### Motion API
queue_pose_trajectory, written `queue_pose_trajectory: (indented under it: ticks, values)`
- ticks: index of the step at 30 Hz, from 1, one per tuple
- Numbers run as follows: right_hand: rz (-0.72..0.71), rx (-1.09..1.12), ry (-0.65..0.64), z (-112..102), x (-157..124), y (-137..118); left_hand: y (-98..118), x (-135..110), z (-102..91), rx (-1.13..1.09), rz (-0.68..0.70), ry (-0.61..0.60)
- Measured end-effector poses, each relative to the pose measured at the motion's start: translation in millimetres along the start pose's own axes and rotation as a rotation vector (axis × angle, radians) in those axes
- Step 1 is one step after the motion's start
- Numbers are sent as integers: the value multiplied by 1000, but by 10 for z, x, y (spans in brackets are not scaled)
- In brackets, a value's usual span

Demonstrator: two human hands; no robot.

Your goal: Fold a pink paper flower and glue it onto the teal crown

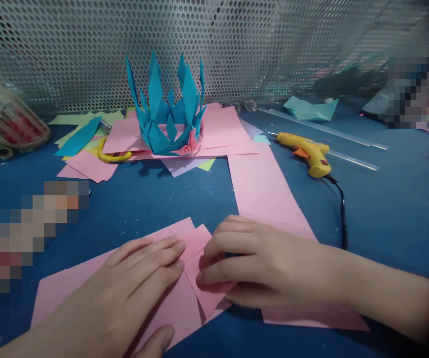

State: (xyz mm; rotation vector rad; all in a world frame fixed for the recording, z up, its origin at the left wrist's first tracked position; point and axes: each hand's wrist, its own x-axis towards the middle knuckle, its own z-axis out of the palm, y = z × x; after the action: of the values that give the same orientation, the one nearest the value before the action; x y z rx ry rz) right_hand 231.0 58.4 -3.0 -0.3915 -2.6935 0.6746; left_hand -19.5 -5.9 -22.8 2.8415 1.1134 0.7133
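A small pink paper square (210, 293) lies on a larger pink paper sheet (65, 283) in front of me. My left hand (139, 278) rests flat over both, fingers stretched out and their tips on the square's left edge. From the right, my right hand (247, 258) grips the small square's right side, with curled fingers on top and the thumb low beside it, partly hidden. A fold or overlapping flap shows between the two hands. Beyond them stands a blue folded-paper crown (156, 134) with tall points and a pink paper flower (190, 144) at its front.
A yellow glue gun (311, 151) with a black cord lies at the right, near clear glue sticks (318, 128). Pink strips (266, 189), paper scraps (91, 166) and yellow-handled scissors (113, 156) surround the crown. A jar (9, 114) stands left, before a perforated metal panel (236, 40).
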Motion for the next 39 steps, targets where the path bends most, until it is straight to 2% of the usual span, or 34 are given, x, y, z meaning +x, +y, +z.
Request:
queue_pose_trajectory:
  ticks: [6, 11, 14, 16, 17, 22, 39]
  values:
    - [245, 260, 48, 36, 68, -70, 8, 18, 18, 3, 67, -9]
    - [366, 293, 134, 89, 92, -110, -2, 7, 57, 125, 150, -97]
    - [417, 282, 161, 134, 112, -126, -5, 1, 48, 124, 165, -116]
    - [445, 279, 170, 157, 130, -136, -5, -11, 41, 161, 184, -136]
    - [460, 278, 176, 165, 139, -140, -6, -20, 42, 174, 205, -100]
    - [516, 300, 183, 170, 150, -141, -20, -70, 79, 245, 215, -91]
    - [574, 338, 174, 151, 165, -153, -11, -72, 94, 126, 153, -80]
